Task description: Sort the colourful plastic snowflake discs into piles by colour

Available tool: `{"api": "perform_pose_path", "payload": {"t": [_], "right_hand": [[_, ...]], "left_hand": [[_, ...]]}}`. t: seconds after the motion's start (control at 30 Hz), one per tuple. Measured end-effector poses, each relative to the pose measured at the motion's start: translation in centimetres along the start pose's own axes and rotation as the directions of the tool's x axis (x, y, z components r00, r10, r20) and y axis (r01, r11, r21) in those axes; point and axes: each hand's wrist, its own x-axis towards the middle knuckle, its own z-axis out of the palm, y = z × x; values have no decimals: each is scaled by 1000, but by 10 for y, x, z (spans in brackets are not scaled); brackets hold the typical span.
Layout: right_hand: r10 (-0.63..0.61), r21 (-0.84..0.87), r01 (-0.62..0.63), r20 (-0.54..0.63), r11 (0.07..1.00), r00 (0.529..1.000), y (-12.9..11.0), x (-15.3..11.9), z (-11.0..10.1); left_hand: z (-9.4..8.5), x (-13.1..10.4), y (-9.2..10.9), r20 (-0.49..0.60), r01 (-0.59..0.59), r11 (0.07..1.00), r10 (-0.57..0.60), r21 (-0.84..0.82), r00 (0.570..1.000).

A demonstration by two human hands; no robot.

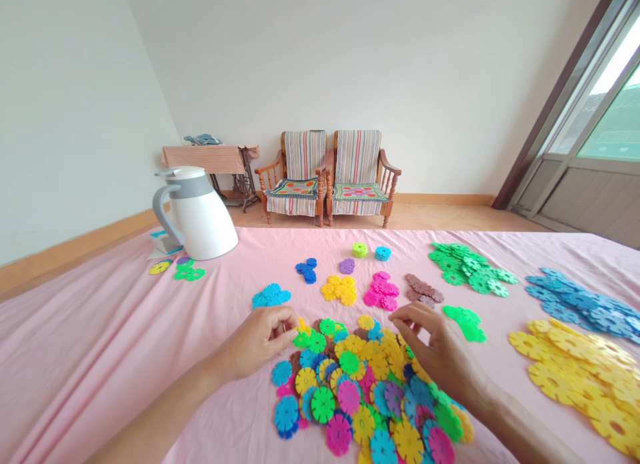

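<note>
A large mixed pile of notched plastic discs (pixel 350 397) lies on the pink cloth in front of me, in yellow, green, blue, pink and other colours. My left hand (pixel 267 335) is at the pile's upper left edge, thumb and fingers pinched on a small yellow piece (pixel 303 326). Over the pile's upper right edge is my right hand (pixel 431 339), its fingers curled down with thumb and index apart, and nothing shows between them. Beyond the hands sit small single-colour groups: light blue (pixel 271 295), yellow (pixel 339 289), pink (pixel 381 291) and brown (pixel 423 289).
A white jug (pixel 203 217) stands at the back left of the pink cloth (pixel 125 344). Larger heaps of green (pixel 470 267), blue (pixel 583 303) and yellow discs (pixel 583 377) lie on the right. Two wooden chairs (pixel 357 177) stand against the far wall.
</note>
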Motion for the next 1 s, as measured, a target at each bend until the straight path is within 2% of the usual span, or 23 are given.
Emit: {"api": "perform_pose_path", "payload": {"t": [0.17, 0.33, 0.6, 0.7, 0.8, 0.93, 1.0], "right_hand": [[30, -39, -34, -108, 999, 994, 6, 4, -9], [43, -71, -51, -108, 996, 993, 11, 6, -17], [110, -18, -116, -213, 993, 971, 15, 10, -34], [111, -45, -118, -142, 992, 984, 18, 12, -31], [92, -93, -89, 21, 992, 996, 22, 10, -32], [106, -175, -59, 270, 983, 957, 31, -3, -50], [113, -196, -45, 349, 980, 930, 36, -10, -58]], "left_hand": [[10, 1, -1, 51, 98, 973, -89, -207, 995], [15, 2, 3, 107, 148, 946, -121, -287, 987], [13, 7, -4, 19, 121, 932, -122, -340, 992], [13, 6, -4, 8, 128, 941, -133, -313, 991], [13, 6, -1, -28, 118, 954, -131, -276, 991], [15, 7, -2, -148, 90, 977, -119, -192, 982], [15, 7, -3, -165, 100, 977, -132, -186, 977]]}}
